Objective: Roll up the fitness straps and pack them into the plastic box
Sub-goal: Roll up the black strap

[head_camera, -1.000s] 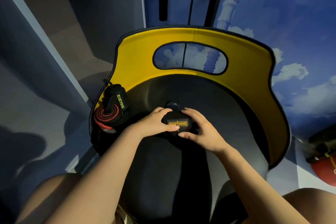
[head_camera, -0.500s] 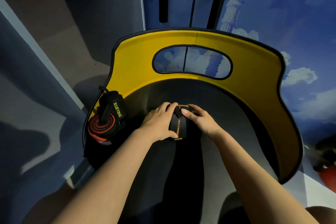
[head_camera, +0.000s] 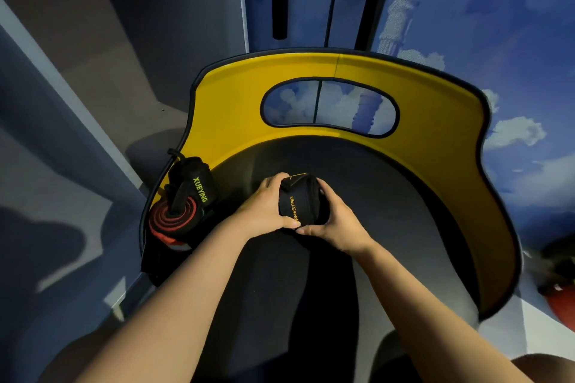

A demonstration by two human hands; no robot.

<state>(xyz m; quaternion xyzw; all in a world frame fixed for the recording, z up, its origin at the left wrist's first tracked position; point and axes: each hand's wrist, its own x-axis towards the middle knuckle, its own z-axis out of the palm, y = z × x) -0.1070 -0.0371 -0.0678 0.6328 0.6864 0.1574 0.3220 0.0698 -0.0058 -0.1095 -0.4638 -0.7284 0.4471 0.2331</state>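
Both hands (head_camera: 264,211) (head_camera: 336,224) grip, half-hiding, black strap roll (head_camera: 300,199).

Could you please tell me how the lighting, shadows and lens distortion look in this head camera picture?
Head view: dim overall, the black seat nearly featureless; the black strap roll, gripped between left hand and right hand, barely separates from it, only its yellow lettering reads; hard-edged shadows fall on the floor at left; wide-angle bending curves the yellow backrest.

Yellow-backed chair (head_camera: 435,121), cloud-painted wall (head_camera: 497,25).
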